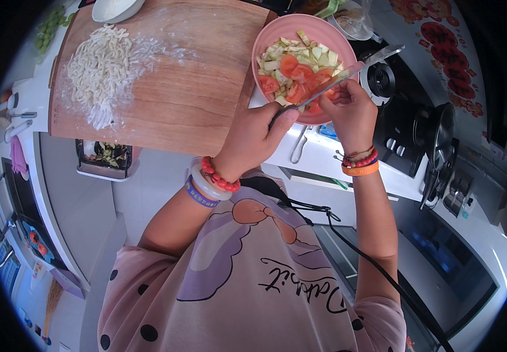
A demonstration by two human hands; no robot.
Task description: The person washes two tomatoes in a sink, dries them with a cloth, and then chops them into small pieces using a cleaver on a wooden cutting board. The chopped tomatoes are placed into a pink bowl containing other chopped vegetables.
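Observation:
My left hand (257, 132) is closed on the dark handle of a kitchen knife (330, 83). Its long blade slants up and right across a pink bowl (262, 39). In the bowl lie tomato pieces (302, 73) on top of chopped pale green vegetable pieces (319, 53). At the bowl's near right rim, just below the blade, is my right hand (350, 105), its fingers curled and thumb bent in. Red tomato shows by those fingertips; whether they grip a piece is hidden.
Left of the bowl is a floured wooden board (183, 88) with a heap of dough strips (101, 70) and a white bowl (117, 9). A metal-handled utensil (298, 147) lies near the counter edge. A black cooktop (394, 132) and a pan (443, 127) stand at right.

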